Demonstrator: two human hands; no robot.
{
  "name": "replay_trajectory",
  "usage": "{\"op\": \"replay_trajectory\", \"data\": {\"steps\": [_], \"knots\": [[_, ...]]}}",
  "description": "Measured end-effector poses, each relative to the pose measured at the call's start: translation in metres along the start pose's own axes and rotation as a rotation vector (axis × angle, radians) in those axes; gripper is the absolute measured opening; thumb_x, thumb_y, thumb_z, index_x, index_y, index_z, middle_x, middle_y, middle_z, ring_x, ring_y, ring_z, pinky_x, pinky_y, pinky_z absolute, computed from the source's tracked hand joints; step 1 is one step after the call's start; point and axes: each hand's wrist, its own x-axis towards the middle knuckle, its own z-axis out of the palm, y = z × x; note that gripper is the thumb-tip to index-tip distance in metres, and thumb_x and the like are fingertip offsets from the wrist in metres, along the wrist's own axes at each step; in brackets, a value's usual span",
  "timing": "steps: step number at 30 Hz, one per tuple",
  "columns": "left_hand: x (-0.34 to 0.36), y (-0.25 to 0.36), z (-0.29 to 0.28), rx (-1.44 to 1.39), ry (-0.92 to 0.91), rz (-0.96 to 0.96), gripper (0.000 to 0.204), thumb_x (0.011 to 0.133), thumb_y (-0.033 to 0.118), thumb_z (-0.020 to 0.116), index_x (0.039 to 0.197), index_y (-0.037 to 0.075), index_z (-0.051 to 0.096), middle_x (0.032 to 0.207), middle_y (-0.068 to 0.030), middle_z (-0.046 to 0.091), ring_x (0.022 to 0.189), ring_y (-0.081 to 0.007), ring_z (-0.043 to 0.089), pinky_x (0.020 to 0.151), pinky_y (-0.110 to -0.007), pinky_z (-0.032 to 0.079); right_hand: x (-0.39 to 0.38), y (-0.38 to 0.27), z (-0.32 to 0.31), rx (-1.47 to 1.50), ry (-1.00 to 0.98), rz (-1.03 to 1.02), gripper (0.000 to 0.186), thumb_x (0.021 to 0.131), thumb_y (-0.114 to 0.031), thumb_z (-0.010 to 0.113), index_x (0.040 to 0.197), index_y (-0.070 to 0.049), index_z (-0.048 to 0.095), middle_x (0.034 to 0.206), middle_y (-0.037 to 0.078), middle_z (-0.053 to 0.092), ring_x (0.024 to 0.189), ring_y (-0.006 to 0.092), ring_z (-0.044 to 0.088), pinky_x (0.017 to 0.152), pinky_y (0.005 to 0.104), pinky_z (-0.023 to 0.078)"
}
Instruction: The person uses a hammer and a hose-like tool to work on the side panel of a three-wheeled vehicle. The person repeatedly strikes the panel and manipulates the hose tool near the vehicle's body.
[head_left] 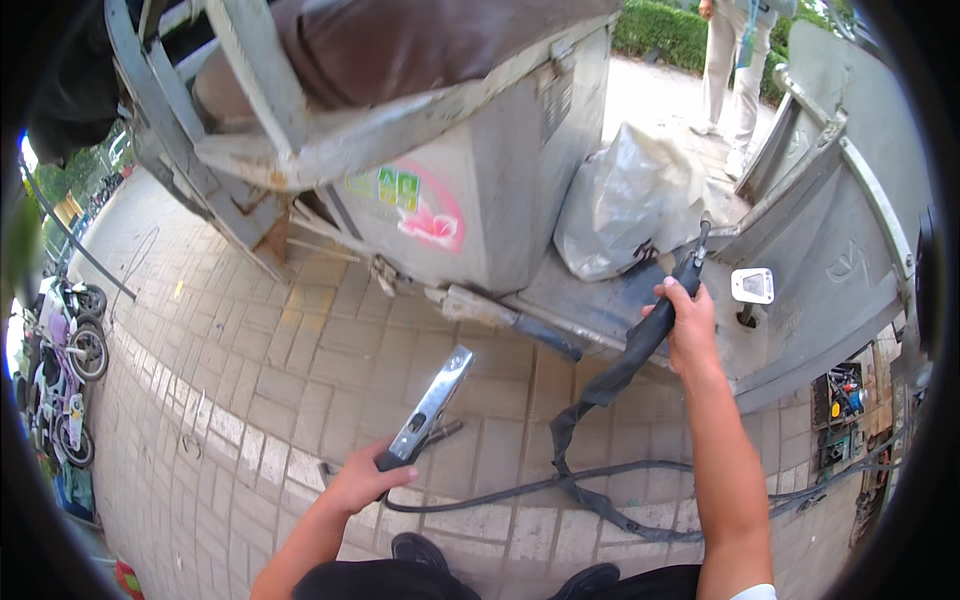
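Note:
My left hand (362,474) is closed around the dark grip of a long, flat, silver metal tool (432,402), which I hold tilted up above the paving; its exact kind I cannot make out. Wrapped around a black handle is my right hand (692,325). The handle belongs to what looks like a welding electrode holder (688,272), with a bare metal tip pointing up. From its lower end a cable in a twisted black sleeve (598,388) drops to the ground. The tip is over the grey metal footwell (700,345) of a worn vehicle, near a white pedal (752,286).
A whitish plastic bag (620,210) sits in the footwell beside the grey seat box (500,190) under a brown seat (390,45). Black cable (500,497) loops over the paving. At right stands a toolbox (838,398). A person's legs (735,80) show behind; bicycles (75,350) stand left.

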Motion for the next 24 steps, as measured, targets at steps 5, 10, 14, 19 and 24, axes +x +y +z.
{"op": "replay_trajectory", "data": {"steps": [5, 10, 14, 19, 24], "knots": [[0.010, 0.007, 0.010, -0.027, -0.019, 0.044, 0.050, 0.080, 0.037, 0.082, 0.113, 0.004, 0.066, 0.077, 0.0013, 0.058, 0.069, -0.0085, 0.050, 0.061, -0.027, 0.042, 0.042, 0.017, -0.013, 0.066, 0.072, -0.092, 0.038, 0.092, -0.013, 0.067, 0.120, -0.002, 0.043, 0.093, 0.009, 0.056, 0.066, 0.0220, 0.065, 0.059, 0.0371, 0.057], [-0.001, 0.021, 0.007, -0.033, -0.075, -0.054, 0.047, 0.084, 0.035, 0.077, 0.115, 0.002, 0.064, 0.085, -0.0026, 0.066, 0.073, -0.0115, 0.058, 0.063, -0.029, 0.046, 0.047, 0.045, -0.004, -0.056, -0.080, -0.065, 0.061, 0.084, -0.007, 0.074, 0.135, 0.003, 0.043, 0.116, 0.011, 0.059, 0.102, 0.0213, 0.059, 0.090, 0.0351, 0.050], [-0.028, 0.055, 0.004, 0.034, -0.162, -0.093, 0.048, 0.085, 0.034, 0.075, 0.121, 0.006, 0.062, 0.085, 0.0012, 0.064, 0.067, -0.0078, 0.050, 0.056, -0.027, 0.040, 0.040, 0.046, 0.008, -0.082, 0.020, -0.129, 0.083, 0.081, -0.009, 0.077, 0.149, 0.006, 0.031, 0.126, 0.017, 0.060, 0.111, 0.0240, 0.061, 0.096, 0.0354, 0.049], [-0.044, 0.053, -0.008, -0.238, -0.278, -0.037, 0.054, 0.092, 0.028, 0.070, 0.137, 0.004, 0.051, 0.110, -0.0032, 0.063, 0.094, -0.0125, 0.058, 0.081, -0.031, 0.050, 0.044, 0.028, 0.024, -0.060, 0.064, -0.281, 0.089, 0.080, -0.017, 0.079, 0.150, 0.007, 0.029, 0.130, 0.022, 0.059, 0.117, 0.0297, 0.061, 0.101, 0.0376, 0.047], [-0.068, 0.107, -0.007, -0.353, -0.286, -0.073, 0.052, 0.096, 0.027, 0.066, 0.139, 0.004, 0.050, 0.119, -0.0052, 0.064, 0.107, -0.0177, 0.062, 0.094, -0.037, 0.052, 0.063, 0.044, -0.003, -0.391, 0.154, -0.264, 0.091, 0.078, -0.033, 0.080, 0.148, 0.005, 0.035, 0.133, 0.029, 0.055, 0.125, 0.0403, 0.054, 0.105, 0.0432, 0.043]]}}
